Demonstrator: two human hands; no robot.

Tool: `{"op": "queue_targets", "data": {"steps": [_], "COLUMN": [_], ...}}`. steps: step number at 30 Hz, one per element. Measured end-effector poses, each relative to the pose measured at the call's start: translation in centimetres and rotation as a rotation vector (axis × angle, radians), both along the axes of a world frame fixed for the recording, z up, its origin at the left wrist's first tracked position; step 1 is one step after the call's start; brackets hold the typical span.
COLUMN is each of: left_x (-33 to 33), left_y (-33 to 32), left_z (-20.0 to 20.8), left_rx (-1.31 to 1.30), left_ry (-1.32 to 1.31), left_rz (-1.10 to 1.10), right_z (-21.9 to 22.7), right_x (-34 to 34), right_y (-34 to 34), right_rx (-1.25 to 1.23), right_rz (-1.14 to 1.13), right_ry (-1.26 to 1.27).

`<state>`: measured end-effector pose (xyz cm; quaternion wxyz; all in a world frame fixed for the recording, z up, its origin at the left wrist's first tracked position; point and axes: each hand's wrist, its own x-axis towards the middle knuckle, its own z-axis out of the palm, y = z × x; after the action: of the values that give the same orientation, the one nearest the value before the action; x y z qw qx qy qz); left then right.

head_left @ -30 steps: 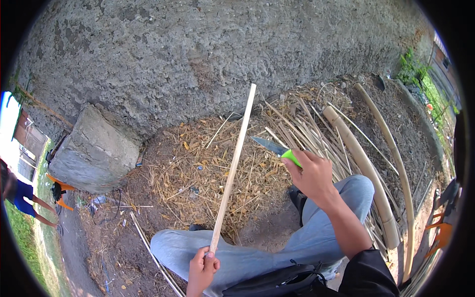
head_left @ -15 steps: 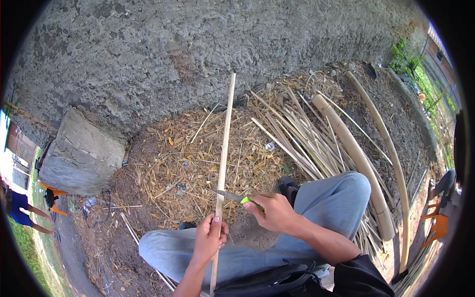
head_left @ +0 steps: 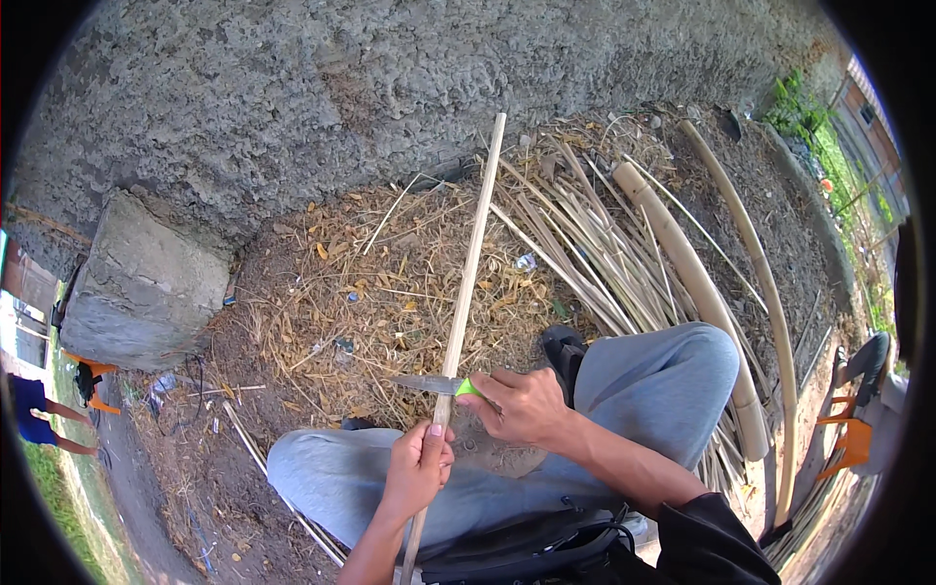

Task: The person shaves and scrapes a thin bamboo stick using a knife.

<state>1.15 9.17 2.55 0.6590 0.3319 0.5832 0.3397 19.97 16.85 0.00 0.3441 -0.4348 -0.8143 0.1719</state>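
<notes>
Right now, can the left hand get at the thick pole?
Probably not: the left hand is closed around the stick, and the right forearm and right knee lie between it and most of the thick pole.

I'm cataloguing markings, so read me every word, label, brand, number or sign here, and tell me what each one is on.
There is no readable text.
Green-handled metal knife in the right hand: no lettering legible.
Long, pale wooden strip in the left hand: none visible.
Small, crumpled, silvery-white scrap of litter: too small and blurred to tell whether it bears print.
</notes>
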Motion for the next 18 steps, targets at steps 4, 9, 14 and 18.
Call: {"op": "queue_targets", "data": {"steps": [4,9,14,18], "left_x": [0.2,-0.1,-0.6,-2.8], "left_y": [-1.2,-2.2,-3.3,-9.5], "left_z": [-0.6,-0.9,0.6,-0.8], "left_rx": [0.054,0.086,0.106,0.078], "left_ry": [0.065,0.128,0.103,0.196], "left_rz": [-0.002,-0.077,-0.061,-0.039], "right_z": [-0.1,-0.9,-0.8,-1.3], "right_x": [0.7,2.0,1.6,3.7], "right_y": [2.4,5.6,5.0,7.9], "right_rx": [0.025,0.059,0.135,-0.118], "right_rz": [-0.194,-0.188,-0.193,-0.346], "right_ry": [-0.02,0.01,-0.027,-0.118]}}
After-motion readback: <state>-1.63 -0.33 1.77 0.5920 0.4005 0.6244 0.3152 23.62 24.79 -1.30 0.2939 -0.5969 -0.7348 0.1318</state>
